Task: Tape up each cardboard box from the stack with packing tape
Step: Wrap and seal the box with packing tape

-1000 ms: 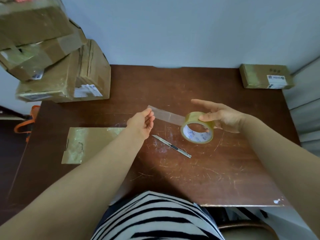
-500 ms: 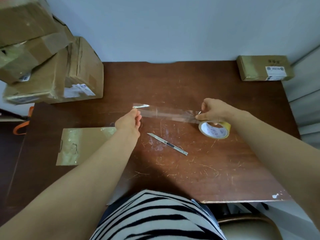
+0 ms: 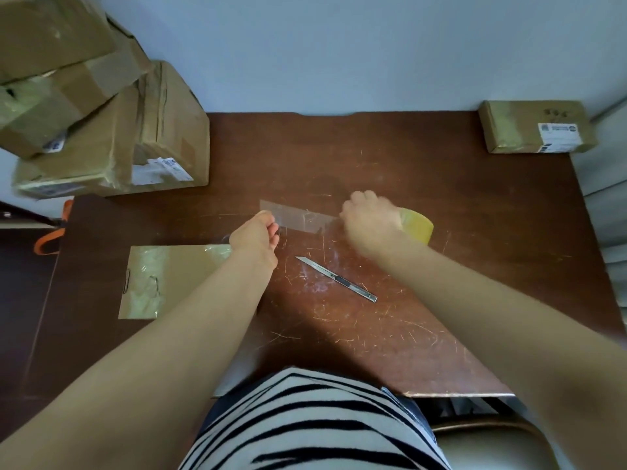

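two hands stretch tape strip [image 3: 298,218], left hand [image 3: 254,237] pinching end, right hand [image 3: 369,220] gripping roll [image 3: 419,225]

Small home or back-office packing corner: scratched brown desk [image 3: 475,205] pushed against a plain pale wall [image 3: 339,45], labelled cardboard boxes [image 3: 101,130] stacked far left, one box [image 3: 536,127] far right, chair seat [image 3: 485,446] near right.

No text can be read. A white shipping label [image 3: 559,138] sits on the small box [image 3: 515,130] at the table's far right corner; its print is too small to make out. Faint dark marks on that box's top are illegible. Labels [image 3: 159,169] on the stacked boxes [image 3: 101,130] at the far left corner are blurred.
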The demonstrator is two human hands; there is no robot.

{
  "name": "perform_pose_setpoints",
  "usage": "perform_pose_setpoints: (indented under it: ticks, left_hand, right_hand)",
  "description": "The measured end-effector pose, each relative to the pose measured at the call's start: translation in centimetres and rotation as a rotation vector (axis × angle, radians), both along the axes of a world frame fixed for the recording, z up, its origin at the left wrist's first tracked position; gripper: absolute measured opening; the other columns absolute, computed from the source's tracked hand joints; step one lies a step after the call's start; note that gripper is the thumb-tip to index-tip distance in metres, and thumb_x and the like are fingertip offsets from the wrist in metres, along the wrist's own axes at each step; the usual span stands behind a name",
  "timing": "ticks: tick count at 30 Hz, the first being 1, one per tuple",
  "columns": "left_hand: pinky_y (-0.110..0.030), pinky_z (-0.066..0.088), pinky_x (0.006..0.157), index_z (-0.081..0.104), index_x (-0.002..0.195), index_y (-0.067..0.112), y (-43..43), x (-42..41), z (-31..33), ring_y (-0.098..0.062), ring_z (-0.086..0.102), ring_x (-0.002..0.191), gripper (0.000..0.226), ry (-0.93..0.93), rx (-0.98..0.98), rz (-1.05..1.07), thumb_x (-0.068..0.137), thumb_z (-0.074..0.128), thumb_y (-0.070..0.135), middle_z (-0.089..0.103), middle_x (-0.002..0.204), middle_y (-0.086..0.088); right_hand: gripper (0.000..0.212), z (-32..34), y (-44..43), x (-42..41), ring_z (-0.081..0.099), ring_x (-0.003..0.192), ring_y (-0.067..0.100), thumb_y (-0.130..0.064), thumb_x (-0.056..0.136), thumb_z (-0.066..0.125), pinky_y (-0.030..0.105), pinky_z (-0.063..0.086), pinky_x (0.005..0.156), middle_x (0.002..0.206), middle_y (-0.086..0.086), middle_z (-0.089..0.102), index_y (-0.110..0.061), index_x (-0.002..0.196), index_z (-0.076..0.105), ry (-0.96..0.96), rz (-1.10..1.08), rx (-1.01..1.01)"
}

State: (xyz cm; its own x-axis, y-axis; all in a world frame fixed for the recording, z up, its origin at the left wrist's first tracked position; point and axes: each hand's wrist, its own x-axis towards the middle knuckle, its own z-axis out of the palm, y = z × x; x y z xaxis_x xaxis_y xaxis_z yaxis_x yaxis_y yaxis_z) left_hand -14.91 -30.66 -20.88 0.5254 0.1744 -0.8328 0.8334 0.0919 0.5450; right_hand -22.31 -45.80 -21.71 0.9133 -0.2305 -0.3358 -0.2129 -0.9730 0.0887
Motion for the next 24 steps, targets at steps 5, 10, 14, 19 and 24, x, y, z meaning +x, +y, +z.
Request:
perform_pose_setpoints:
  ticks: [5, 10, 14, 19, 24]
  left_hand:
    - [-0.016, 0.050, 0.064, 0.062, 0.077, 0.011, 0.2, -0.2, 0.1, -0.009, 0.058, 0.066, 0.013, -0.031, -0.025, 0.051, 0.090, 0.064, 0.013, 0.063, 0.076, -0.002]
    - [-0.018, 0.053, 0.071, 0.062, 0.074, 0.011, 0.0, -0.7, 0.4, -0.008, 0.058, 0.065, 0.017, -0.054, 0.001, 0.024, 0.090, 0.063, 0.014, 0.063, 0.074, -0.002]
    - [-0.021, 0.054, 0.078, 0.062, 0.073, 0.011, 0.1, -0.7, 0.4, -0.009, 0.057, 0.067, 0.017, -0.048, 0.011, -0.001, 0.090, 0.062, 0.012, 0.061, 0.074, -0.002]
    - [-0.021, 0.055, 0.081, 0.062, 0.071, 0.013, -0.1, -0.8, 0.7, -0.009, 0.058, 0.069, 0.018, -0.026, 0.059, -0.039, 0.087, 0.069, 0.014, 0.062, 0.076, -0.002]
    - [-0.020, 0.054, 0.080, 0.062, 0.065, 0.015, -0.4, -0.9, 0.9, -0.008, 0.058, 0.064, 0.022, -0.032, 0.084, -0.037, 0.085, 0.072, 0.015, 0.062, 0.071, 0.000]
  right_hand:
    - [0.068, -2.8, 5.1, -3.8, -0.013, 0.147, 0.024, -0.047, 0.102, 0.017, 0.037, 0.000, 0.120, 0.159, 0.013, -0.013, -0.005, 0.151, -0.004, 0.156, -0.183, 0.422]
    - [0.064, -4.3, 4.7, -4.3, -0.015, 0.147, 0.021, -0.044, 0.103, 0.019, 0.035, -0.004, 0.119, 0.159, 0.010, -0.013, -0.009, 0.152, 0.001, 0.129, -0.218, 0.485]
    - [0.043, -3.6, 4.4, -6.5, 0.034, 0.131, 0.021, -0.038, 0.098, 0.045, 0.034, 0.033, 0.107, 0.142, 0.001, 0.041, -0.017, 0.137, 0.046, -0.093, -0.192, 0.496]
    - [0.038, -4.1, 5.7, -8.3, 0.043, 0.119, 0.021, -0.015, 0.095, 0.051, 0.034, 0.047, 0.089, 0.127, 0.002, 0.049, -0.019, 0.132, 0.046, 0.067, -0.203, 0.441]
    - [0.023, -4.0, 4.9, -8.5, 0.056, 0.094, 0.028, -0.020, 0.090, 0.052, 0.032, 0.047, 0.075, 0.104, 0.007, 0.052, -0.011, 0.110, 0.060, -0.009, -0.409, 0.621]
